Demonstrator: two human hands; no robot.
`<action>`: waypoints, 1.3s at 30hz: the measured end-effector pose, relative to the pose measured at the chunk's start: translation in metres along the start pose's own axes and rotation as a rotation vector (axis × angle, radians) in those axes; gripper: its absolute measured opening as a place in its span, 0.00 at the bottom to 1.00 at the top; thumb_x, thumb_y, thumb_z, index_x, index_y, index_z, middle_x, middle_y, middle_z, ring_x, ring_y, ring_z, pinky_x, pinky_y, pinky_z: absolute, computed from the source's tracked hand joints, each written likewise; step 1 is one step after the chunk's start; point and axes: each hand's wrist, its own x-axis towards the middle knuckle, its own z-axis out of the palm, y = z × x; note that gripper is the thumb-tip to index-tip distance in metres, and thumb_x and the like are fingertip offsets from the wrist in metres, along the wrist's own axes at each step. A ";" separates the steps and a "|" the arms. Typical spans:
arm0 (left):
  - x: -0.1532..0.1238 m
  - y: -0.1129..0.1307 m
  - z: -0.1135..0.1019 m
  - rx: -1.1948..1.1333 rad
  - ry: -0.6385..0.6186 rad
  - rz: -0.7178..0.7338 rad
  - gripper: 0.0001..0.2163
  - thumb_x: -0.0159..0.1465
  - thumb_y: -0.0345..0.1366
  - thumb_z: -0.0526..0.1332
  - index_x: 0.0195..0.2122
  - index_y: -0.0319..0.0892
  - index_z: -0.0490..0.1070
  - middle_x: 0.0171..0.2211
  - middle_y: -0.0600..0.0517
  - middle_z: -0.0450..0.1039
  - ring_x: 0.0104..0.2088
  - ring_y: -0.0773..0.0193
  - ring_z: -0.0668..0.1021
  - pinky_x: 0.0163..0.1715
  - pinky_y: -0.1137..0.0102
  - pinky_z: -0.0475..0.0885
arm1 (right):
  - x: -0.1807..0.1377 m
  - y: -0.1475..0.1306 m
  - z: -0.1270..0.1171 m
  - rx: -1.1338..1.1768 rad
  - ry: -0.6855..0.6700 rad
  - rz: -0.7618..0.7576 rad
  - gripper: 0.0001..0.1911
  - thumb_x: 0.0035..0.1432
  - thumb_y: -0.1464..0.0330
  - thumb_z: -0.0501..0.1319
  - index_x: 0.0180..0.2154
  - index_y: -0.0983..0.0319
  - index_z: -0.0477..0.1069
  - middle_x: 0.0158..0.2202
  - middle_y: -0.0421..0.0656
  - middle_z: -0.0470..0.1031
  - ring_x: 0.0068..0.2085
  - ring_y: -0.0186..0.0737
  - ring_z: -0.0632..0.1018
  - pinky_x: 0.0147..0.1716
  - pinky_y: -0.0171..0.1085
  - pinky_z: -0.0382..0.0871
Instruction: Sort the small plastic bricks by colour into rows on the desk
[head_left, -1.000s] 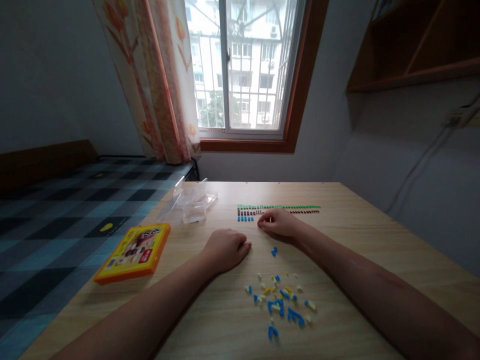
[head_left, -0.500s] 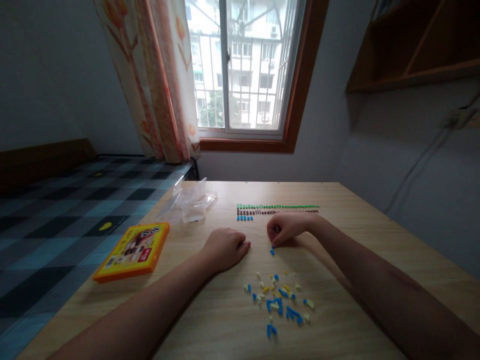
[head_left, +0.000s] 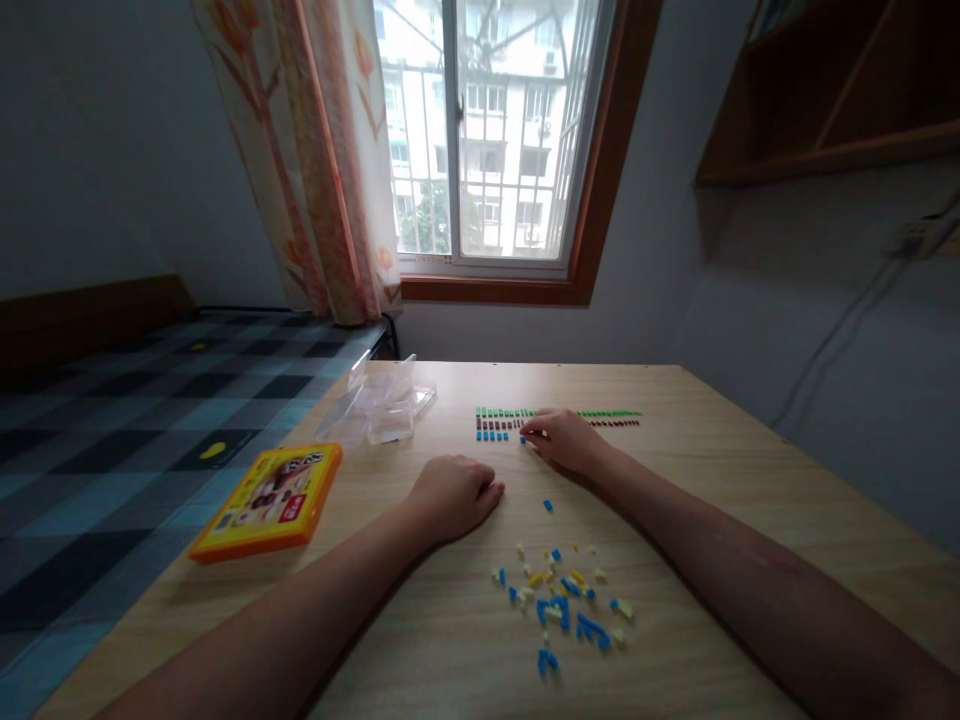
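My right hand lies on the wooden table, fingers pinched together at the end of a short row of blue pieces. What the fingertips hold is too small to make out. Behind that row run a brown row and a long green row of tiny pieces. My left hand rests on the table as a loose fist, holding nothing visible. A loose heap of blue, yellow and white pieces lies nearer me, with one single blue piece between the heap and my right hand.
A yellow-orange box lies at the table's left edge. Clear plastic packaging sits behind it. A bed with a checked cover stands to the left. A window with a curtain is beyond the table, and a wooden shelf hangs at upper right.
My right hand dropped back to the single blue pieces by the heap, then returned forward to the end of the blue row. One blue piece there is gone. My left hand stayed put.
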 end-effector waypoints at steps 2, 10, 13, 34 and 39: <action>0.000 0.000 0.000 -0.006 0.008 -0.002 0.19 0.66 0.45 0.51 0.25 0.42 0.73 0.27 0.47 0.77 0.30 0.58 0.77 0.30 0.67 0.64 | -0.001 0.001 0.003 -0.004 0.058 -0.047 0.10 0.62 0.68 0.60 0.37 0.60 0.81 0.35 0.45 0.78 0.35 0.36 0.75 0.37 0.32 0.66; -0.001 0.001 -0.002 0.012 0.014 0.006 0.19 0.66 0.45 0.51 0.25 0.42 0.73 0.27 0.47 0.77 0.30 0.57 0.77 0.28 0.67 0.63 | -0.005 0.005 0.002 0.013 0.013 -0.065 0.09 0.58 0.70 0.61 0.35 0.61 0.81 0.33 0.44 0.77 0.31 0.35 0.73 0.35 0.33 0.65; 0.000 0.001 -0.001 0.010 0.009 0.004 0.19 0.66 0.45 0.51 0.25 0.42 0.74 0.27 0.47 0.77 0.30 0.57 0.78 0.28 0.67 0.63 | -0.004 0.001 0.006 -0.008 0.009 -0.040 0.10 0.60 0.69 0.60 0.37 0.61 0.81 0.35 0.44 0.78 0.33 0.36 0.74 0.37 0.34 0.66; -0.001 0.002 -0.003 0.021 0.016 0.011 0.19 0.67 0.45 0.50 0.25 0.42 0.73 0.26 0.47 0.77 0.30 0.57 0.77 0.27 0.66 0.61 | -0.003 -0.004 0.005 0.109 0.076 -0.094 0.12 0.63 0.67 0.58 0.40 0.61 0.80 0.34 0.45 0.79 0.33 0.36 0.75 0.37 0.33 0.66; 0.000 0.001 -0.001 0.008 0.008 0.004 0.19 0.66 0.45 0.51 0.25 0.42 0.74 0.27 0.47 0.77 0.31 0.57 0.77 0.30 0.66 0.63 | -0.003 0.001 -0.004 0.154 0.000 -0.113 0.12 0.61 0.68 0.59 0.41 0.60 0.81 0.34 0.45 0.79 0.32 0.35 0.75 0.36 0.33 0.67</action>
